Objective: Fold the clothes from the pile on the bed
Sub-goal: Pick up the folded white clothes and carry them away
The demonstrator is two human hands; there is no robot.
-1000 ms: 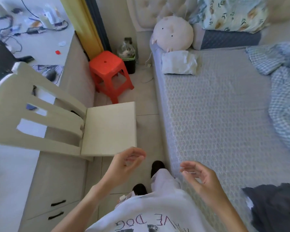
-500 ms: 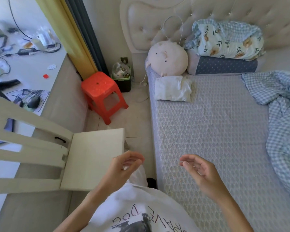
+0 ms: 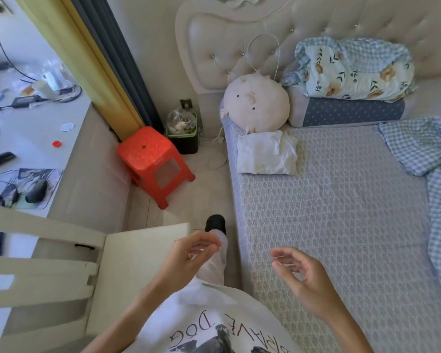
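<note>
Since a second ago our view has swung up toward the headboard end of the bed [image 3: 341,225], and the dark garment that lay at its near right corner has dropped out of frame, so we can't place the pile now. Left hand [image 3: 189,256] and right hand [image 3: 301,273] hover loosely curled, holding nothing, over the bed's near left edge. Risk: we reach blind and grab the checked blanket [image 3: 433,174] along the right edge instead of clothes.

White T-shirt [image 3: 214,319] with dark "DOG" print, pale trousers [image 3: 215,263], black shoe [image 3: 215,222], bare forearms.
</note>
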